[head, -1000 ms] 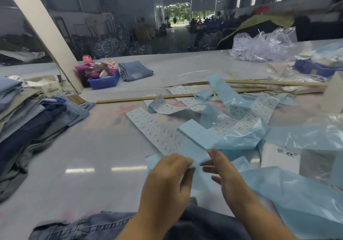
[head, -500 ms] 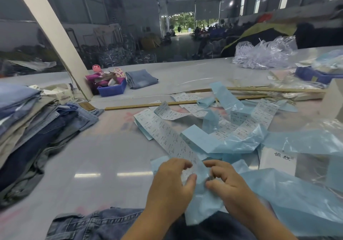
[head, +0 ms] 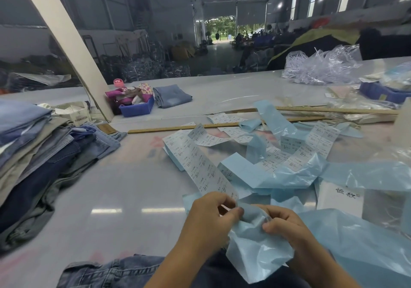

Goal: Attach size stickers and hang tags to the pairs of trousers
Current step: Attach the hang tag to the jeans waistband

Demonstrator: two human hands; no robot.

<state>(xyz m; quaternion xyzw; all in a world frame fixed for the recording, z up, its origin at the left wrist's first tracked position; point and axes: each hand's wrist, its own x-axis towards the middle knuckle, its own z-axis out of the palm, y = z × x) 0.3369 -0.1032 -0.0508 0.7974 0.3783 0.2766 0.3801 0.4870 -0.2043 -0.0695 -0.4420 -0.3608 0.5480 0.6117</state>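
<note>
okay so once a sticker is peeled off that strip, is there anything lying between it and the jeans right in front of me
Only loose blue backing paper: it hangs from both hands, left hand and right hand, and drapes over part of the jeans. The denim left of it lies bare.

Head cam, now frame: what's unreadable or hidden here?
- Print on the white size-sticker strip: too small and blurred.
- Whether a sticker is peeled: hidden by the left hand and right hand.
- Dark blue jeans by the person: cut off by the bottom edge, arms overlap.

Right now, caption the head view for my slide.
Both hands, left and right, pinch a sticker strip over jeans.
</note>
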